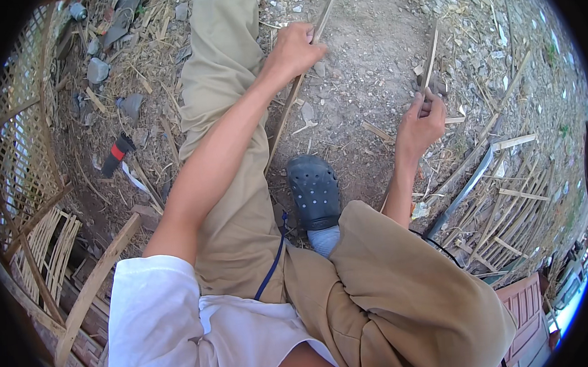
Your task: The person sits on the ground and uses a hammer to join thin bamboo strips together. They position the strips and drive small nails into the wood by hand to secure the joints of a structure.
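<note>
My left hand (pixel 298 49) is closed round a long, thin bamboo strip (pixel 283 121). This strip slants from above the hand down past my outstretched left leg. Pinched in the fingers of my right hand (pixel 421 125) is a second, shorter-looking bamboo strip (pixel 431 56), pointing up and away from me. The two strips are apart, with bare dirt (pixel 367 55) between them. Below and between my hands is my foot in a dark clog (pixel 314 190). Right of my right forearm lies a long, slightly curved metal blade (pixel 468 188); its near end is partly hidden by my knee.
Several bamboo strips (pixel 515 203) are heaped at the right. A woven bamboo lattice (pixel 19 123) and a wooden bar (pixel 95 290) stand at the left. Stones (pixel 97 71) and a dark piece with a red band (pixel 117 153) lie on the ground. A reddish-brown panel (pixel 526 311) is at lower right.
</note>
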`<state>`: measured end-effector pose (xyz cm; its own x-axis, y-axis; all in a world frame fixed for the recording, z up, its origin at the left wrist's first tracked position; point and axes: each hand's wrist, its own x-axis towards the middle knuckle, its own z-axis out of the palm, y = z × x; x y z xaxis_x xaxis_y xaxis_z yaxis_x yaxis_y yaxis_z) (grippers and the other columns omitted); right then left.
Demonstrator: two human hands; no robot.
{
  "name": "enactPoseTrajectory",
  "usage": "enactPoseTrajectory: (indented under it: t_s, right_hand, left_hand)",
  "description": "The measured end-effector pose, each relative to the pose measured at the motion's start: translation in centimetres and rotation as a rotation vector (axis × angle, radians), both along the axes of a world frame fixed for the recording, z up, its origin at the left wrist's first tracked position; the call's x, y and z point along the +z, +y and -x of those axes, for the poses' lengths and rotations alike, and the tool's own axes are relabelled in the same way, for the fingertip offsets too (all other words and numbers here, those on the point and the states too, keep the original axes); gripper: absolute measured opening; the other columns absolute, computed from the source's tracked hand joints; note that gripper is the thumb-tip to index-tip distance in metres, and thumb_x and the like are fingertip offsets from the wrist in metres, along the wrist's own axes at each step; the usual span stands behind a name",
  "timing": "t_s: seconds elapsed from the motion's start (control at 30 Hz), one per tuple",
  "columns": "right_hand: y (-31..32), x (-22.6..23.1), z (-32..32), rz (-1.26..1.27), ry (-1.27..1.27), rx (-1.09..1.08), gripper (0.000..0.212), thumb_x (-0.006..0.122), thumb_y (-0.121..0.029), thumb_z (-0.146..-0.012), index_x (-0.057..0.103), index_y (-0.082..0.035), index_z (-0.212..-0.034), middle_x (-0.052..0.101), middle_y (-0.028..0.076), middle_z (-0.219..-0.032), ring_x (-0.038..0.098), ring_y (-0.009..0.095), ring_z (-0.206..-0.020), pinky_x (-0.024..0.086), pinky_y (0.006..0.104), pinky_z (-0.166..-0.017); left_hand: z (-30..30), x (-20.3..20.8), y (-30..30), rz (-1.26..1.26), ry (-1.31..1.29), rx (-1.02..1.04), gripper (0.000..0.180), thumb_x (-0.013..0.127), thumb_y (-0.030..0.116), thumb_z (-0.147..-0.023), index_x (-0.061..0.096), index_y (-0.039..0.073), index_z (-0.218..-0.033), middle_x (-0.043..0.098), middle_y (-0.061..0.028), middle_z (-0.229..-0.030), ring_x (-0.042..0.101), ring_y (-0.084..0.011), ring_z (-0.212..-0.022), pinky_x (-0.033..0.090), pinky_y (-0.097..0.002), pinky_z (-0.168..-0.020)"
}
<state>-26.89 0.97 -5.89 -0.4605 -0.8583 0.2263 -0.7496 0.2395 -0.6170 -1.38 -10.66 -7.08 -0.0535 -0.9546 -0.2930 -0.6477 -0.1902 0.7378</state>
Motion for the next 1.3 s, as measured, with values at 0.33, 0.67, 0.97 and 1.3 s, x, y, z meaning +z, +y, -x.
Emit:
enactPoseTrajectory:
  t_s: [0.33,0.67,0.97,1.3]
  right_hand:
    - [5.2,-0.5,-4.5,-0.115,-0.226,0.13,0.023,0.067,-0.002,-0.098,0.067,0.003,-0.12,0.062,0.013,-0.09,0.06,0.023,-0.072,0.05,0.0395,-0.067]
    - [4.9,-2.0,-4.3,-0.202,-0.096,0.283,0.034,0.063,-0.002,-0.098,0.058,0.003,-0.13,0.061,0.026,-0.115,0.062,0.046,-0.107,0.049,0.0524,-0.093]
    - [6.1,-1.7,-2.7,-0.21,-0.172,0.194,0.029,0.063,-0.003,-0.098,0.059,0.004,-0.126,0.062,0.024,-0.111,0.063,0.043,-0.1,0.05,0.0512,-0.088]
    - [6.4,-0.8,-3.0,-0.182,-0.194,0.172,0.03,0.067,-0.003,-0.097,0.061,0.003,-0.126,0.061,0.017,-0.101,0.062,0.031,-0.086,0.051,0.0444,-0.08]
  left_hand:
    - [3.9,-2.2,3.9,0.144,-0.032,-0.306,0.027,0.073,0.024,-0.092,0.07,-0.003,-0.09,0.07,-0.026,-0.08,0.072,-0.0444,-0.081,0.056,-0.0514,-0.074]
    - [5.0,-0.9,4.9,0.128,-0.257,-0.474,0.023,0.062,0.025,-0.097,0.069,0.003,-0.099,0.07,-0.0237,-0.078,0.071,-0.0453,-0.08,0.055,-0.0577,-0.074]
    - [1.6,-0.8,0.8,0.042,0.004,-0.463,0.023,0.067,0.018,-0.086,0.053,0.0,-0.084,0.057,-0.0178,-0.067,0.058,-0.0349,-0.065,0.046,-0.0464,-0.063]
    - [0.1,-0.9,1.3,0.008,-0.088,-0.717,0.037,0.084,0.014,-0.079,0.062,0.002,-0.105,0.065,-0.0193,-0.077,0.068,-0.036,-0.079,0.052,-0.0477,-0.074]
